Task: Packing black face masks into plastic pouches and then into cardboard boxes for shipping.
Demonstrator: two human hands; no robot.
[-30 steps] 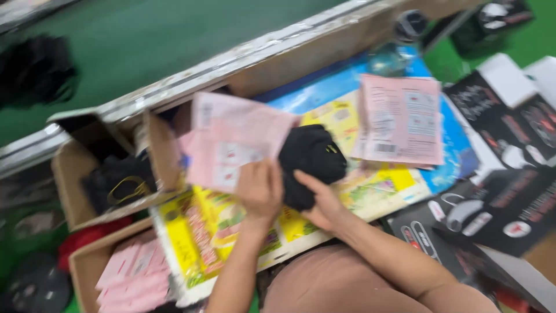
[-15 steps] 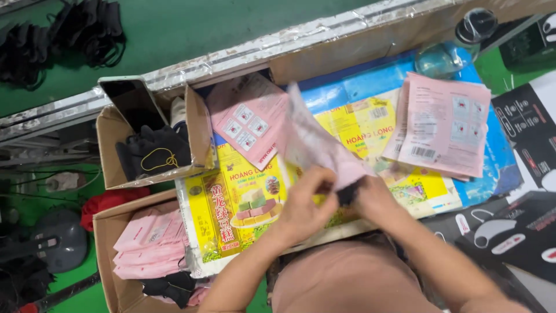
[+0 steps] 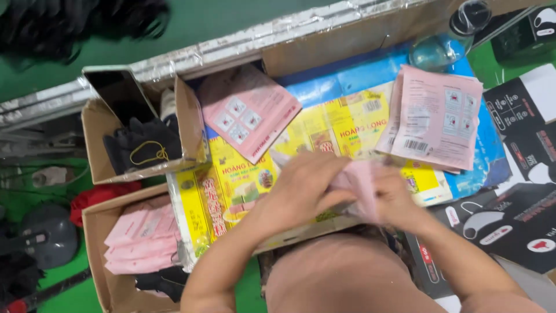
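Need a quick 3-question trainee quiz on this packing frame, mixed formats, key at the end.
1. True or false: the left hand and right hand both grip one pale pink flat pouch.
2. What fills the upper brown cardboard box at left? A) black fabric items B) pink packets C) bottles
3. Fill in: the stack of pink printed plastic bags lies to the person's ____.

Key: 1 true; 2 A; 3 right
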